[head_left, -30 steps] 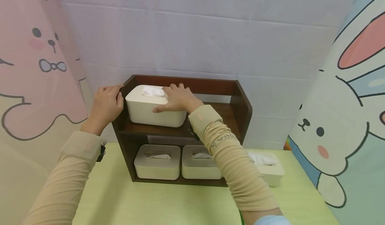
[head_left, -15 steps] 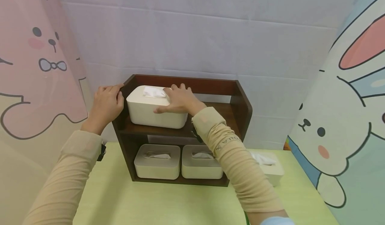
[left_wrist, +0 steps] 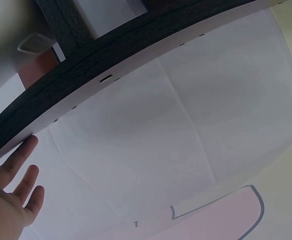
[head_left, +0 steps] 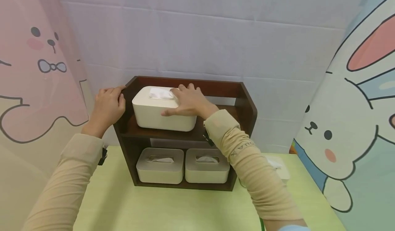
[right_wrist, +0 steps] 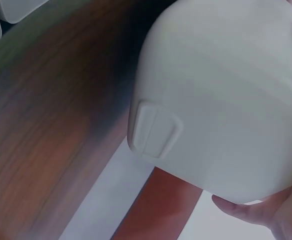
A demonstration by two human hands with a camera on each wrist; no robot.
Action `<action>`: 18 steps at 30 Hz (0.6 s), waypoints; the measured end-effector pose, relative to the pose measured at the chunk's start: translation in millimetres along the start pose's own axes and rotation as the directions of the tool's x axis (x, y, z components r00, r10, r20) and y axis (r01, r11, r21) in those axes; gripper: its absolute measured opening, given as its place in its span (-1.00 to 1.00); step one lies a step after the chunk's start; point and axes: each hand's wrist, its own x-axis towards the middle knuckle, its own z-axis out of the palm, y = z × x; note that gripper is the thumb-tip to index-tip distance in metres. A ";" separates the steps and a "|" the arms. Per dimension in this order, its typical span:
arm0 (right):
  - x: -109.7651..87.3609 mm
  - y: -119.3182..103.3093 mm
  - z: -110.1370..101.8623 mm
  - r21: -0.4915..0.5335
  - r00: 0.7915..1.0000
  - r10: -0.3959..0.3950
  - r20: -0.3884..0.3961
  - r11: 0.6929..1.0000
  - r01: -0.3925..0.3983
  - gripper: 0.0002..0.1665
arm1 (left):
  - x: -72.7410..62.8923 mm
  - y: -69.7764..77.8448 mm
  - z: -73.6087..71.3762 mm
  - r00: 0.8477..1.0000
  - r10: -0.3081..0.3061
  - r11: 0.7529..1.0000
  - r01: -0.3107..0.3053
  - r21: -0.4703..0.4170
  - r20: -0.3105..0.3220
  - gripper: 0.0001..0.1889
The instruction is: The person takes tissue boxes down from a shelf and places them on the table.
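In the head view, a white tissue box (head_left: 163,116) sits at the left of the upper level of a dark brown wooden shelf (head_left: 197,135). My right hand (head_left: 192,102) grips it across the top, thumb on the front side and fingers over the far edge. The right wrist view shows the box's smooth end (right_wrist: 216,115) with a small moulded recess. My left hand (head_left: 109,104) rests on the top of the shelf's left side panel. Its fingers (left_wrist: 26,187) look fairly straight in the left wrist view, one touching the panel's outer face.
Two grey-lidded tissue boxes, a left one (head_left: 160,165) and a right one (head_left: 207,165), stand on the lower level. Another white tissue box (head_left: 279,169) is on the green table (head_left: 172,207), right of the shelf and partly behind my sleeve. Printed curtains hang on both sides.
The upper tissue box has shifted slightly to the right along the shelf, together with my right hand and forearm. My left hand has stayed on the side panel.
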 end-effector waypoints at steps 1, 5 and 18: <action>-1.6 -0.1 -1.3 -0.002 1.000 -0.001 0.001 1.000 0.001 0.11 | 0.1 -0.3 -0.2 1.000 0.003 1.000 -0.003 0.002 -0.002 -0.62; -8.9 0.1 -5.1 -0.016 1.000 -0.009 -0.006 1.000 0.009 0.09 | 0.4 -1.8 0.1 1.000 0.017 1.000 -0.016 0.012 -0.008 -0.62; -37.7 1.8 -8.2 -0.014 0.998 -0.033 -0.046 0.999 0.032 0.09 | 1.5 -5.5 2.5 0.999 0.027 0.999 -0.026 0.018 -0.020 -0.63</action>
